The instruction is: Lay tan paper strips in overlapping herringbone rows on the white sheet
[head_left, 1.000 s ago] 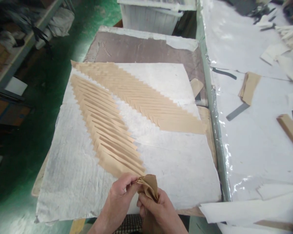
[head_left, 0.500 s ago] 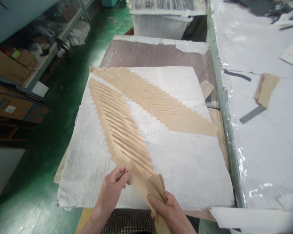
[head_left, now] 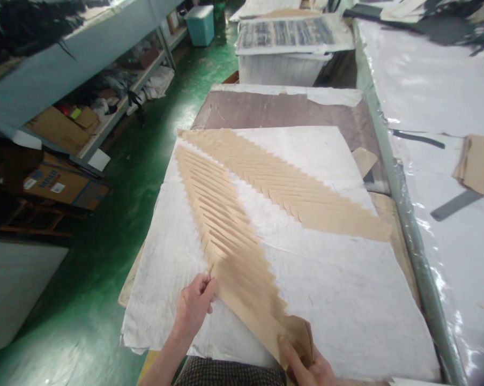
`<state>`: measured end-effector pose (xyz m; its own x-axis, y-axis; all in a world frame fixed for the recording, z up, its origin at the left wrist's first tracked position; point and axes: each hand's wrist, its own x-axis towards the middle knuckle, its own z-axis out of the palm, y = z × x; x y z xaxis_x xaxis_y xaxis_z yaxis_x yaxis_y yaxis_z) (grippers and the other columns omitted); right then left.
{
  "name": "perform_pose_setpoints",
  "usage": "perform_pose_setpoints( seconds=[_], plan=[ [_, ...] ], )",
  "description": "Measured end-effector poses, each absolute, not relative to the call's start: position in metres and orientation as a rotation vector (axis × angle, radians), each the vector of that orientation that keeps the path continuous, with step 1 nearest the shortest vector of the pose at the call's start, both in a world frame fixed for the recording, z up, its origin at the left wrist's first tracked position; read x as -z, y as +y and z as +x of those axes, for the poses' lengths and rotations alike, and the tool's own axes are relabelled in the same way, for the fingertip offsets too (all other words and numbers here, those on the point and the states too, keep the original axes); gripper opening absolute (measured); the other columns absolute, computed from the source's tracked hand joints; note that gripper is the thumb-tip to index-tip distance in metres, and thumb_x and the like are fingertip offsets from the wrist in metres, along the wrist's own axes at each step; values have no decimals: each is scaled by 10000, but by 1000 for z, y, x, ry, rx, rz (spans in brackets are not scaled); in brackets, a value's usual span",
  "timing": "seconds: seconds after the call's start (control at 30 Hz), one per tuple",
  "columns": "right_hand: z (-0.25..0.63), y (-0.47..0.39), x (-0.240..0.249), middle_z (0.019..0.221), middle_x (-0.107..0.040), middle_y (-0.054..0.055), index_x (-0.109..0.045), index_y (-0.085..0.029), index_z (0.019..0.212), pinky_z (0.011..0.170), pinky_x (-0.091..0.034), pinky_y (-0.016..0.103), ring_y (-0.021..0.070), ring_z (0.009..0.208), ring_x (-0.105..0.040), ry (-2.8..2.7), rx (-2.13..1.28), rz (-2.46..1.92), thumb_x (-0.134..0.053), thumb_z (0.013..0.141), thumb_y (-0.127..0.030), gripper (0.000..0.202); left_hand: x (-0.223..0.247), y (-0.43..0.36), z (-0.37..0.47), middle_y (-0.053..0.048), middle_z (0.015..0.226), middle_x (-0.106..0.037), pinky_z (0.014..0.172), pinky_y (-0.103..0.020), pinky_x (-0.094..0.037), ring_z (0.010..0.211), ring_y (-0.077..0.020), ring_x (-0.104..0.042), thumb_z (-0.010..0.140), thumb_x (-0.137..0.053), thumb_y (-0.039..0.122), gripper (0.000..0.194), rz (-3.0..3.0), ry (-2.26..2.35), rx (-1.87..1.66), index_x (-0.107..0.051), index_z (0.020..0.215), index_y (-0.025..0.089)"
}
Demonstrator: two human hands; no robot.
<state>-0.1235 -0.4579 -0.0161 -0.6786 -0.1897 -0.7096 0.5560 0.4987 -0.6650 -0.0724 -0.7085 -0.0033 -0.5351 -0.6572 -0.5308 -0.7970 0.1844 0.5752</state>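
Note:
My left hand (head_left: pixel 196 301) is closed, pinching the left end of a tan strip (head_left: pixel 247 311) of thin sheet material; whether it is paper or leather I cannot tell. At the strip's other end, my right hand (head_left: pixel 308 369) grips it along with a folded bunch of tan strips (head_left: pixel 302 332), thumb on top. The held strip lies against the near end of a row of overlapping tan strips (head_left: pixel 217 209), stepped like shingles. A second overlapping row (head_left: pixel 282 185) runs diagonally to its right. Both rows rest on a white cloth-like sheet (head_left: pixel 346 289).
A brown board (head_left: pixel 266 110) lies under the sheet's far end. To the right, a plastic-covered table (head_left: pixel 446 268) bears a small tan stack (head_left: pixel 475 163) and a grey strip (head_left: pixel 454 206). Left are shelves (head_left: pixel 117 115) and a cardboard box (head_left: pixel 65 182); a white bin (head_left: pixel 282 69) stands behind.
The view has tilted up and shifted left. My right hand has moved away from my left, drawing the strip straighter along the row's near end. My left hand keeps its pinch.

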Motion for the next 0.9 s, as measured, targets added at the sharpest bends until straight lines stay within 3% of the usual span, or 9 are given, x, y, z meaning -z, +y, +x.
perform_pose_setpoints(
  seconds=[0.1,0.23,0.33,0.53,0.77,0.9],
  plan=[
    [-117,-455,25,620,-679,48,-681,-177,846,595,-500,294,248,645,-627,2017,1154,364,-589,670,-635,499,7,-710,-72,73,504,-553,470,-213,-380,395,-103,-535,837,-481,492,314,-1411,2308,-1213,-538,714,209],
    [-111,-453,34,530,-628,18,-654,-144,944,544,-445,305,203,505,-550,2035,1090,395,-557,711,-619,538,10,-711,-72,70,496,-563,470,-220,-379,375,-107,-532,830,-480,533,351,-1415,2305,-1166,-551,713,210],
    [-111,-454,36,463,-564,-15,-617,-114,1057,525,-415,303,196,484,-520,2035,1062,410,-532,736,-618,603,10,-711,-73,68,481,-560,469,-222,-381,367,-108,-533,825,-481,550,371,-1420,2313,-1143,-551,697,209],
    [-114,-459,31,458,-543,-25,-631,-117,1039,514,-387,288,184,485,-511,2039,1050,447,-542,745,-596,569,9,-710,-74,64,489,-568,454,-215,-371,358,-97,-521,825,-486,534,366,-1394,2354,-1111,-534,674,204],
    [-117,-461,26,488,-556,-13,-641,-141,840,481,-387,258,157,463,-502,2027,1066,441,-548,772,-526,402,8,-710,-72,60,480,-574,486,-232,-384,397,-117,-541,825,-483,559,380,-1352,2356,-1013,-556,698,208],
    [-115,-460,30,502,-595,-1,-637,-166,833,503,-401,258,175,473,-547,2116,990,364,-505,805,-524,382,6,-710,-74,62,462,-565,503,-238,-382,413,-125,-539,813,-491,579,391,-1340,2342,-971,-560,700,211]
  ],
)
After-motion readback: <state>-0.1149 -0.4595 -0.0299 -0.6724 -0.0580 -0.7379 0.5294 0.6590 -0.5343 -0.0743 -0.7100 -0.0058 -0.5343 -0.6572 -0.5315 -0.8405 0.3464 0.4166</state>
